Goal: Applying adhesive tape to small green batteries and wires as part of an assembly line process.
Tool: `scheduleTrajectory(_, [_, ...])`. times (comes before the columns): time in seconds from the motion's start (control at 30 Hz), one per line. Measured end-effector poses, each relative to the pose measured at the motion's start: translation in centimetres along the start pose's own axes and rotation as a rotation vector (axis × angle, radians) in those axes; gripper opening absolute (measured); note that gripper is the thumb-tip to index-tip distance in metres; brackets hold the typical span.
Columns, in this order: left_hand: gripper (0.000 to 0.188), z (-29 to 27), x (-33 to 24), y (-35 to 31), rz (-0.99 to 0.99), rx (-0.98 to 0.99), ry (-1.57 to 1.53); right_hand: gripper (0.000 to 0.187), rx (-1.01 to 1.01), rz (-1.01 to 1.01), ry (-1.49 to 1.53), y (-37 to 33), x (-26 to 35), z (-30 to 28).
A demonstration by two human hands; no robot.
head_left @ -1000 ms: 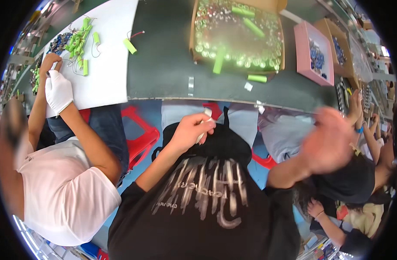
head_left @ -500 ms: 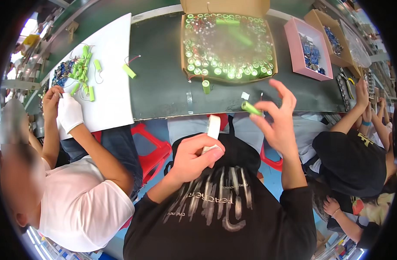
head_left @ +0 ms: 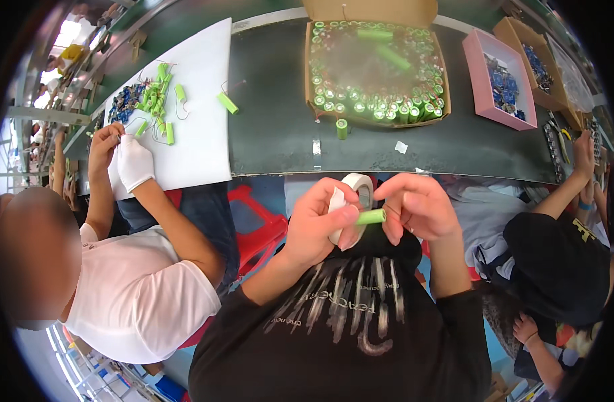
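My left hand [head_left: 320,221] is closed round a roll of white tape [head_left: 356,182], with a loose white end of tape at its fingers. A green cylindrical battery cell [head_left: 371,217] juts out to the right from under my left thumb, against the tape roll. Close by on the right, my right hand [head_left: 424,209] has its fingers curved and apart around the cell's free end. Whether a fingertip touches the cell I cannot tell. Both hands are in front of my chest, nearer than the table edge.
On the dark table [head_left: 273,144] stands a cardboard box [head_left: 312,110] of green cells, with one upright cell [head_left: 342,128] before it. A pink box [head_left: 481,87] of blue circuit boards is to its right. At left, a co-worker's hands [head_left: 129,157] work over a white sheet [head_left: 206,144].
My right hand has brought the green cell from over the table edge to my left hand, which now holds it with the tape roll. The view has shifted slightly.
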State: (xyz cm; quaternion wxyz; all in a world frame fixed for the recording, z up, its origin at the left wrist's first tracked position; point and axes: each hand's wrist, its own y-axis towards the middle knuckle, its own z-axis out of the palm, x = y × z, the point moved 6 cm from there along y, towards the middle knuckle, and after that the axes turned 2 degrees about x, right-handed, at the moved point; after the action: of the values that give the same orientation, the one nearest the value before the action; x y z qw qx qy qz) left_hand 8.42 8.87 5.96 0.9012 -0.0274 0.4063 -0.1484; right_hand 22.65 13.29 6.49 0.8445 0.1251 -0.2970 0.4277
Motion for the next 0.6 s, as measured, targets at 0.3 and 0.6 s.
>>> scheduleTrajectory(0.3, [0.018,-0.2,2.1,-0.3,-0.050,-0.014,-0.240,0.039,-0.166,-0.514,-0.827,0.0,-1.5,1.1])
scheduleTrajectory(0.6, [0.028,0.1,-2.5,-1.7,0.283,-0.066,0.311,0.052,-0.096,-0.384,-1.345,-1.7,1.0,3.7])
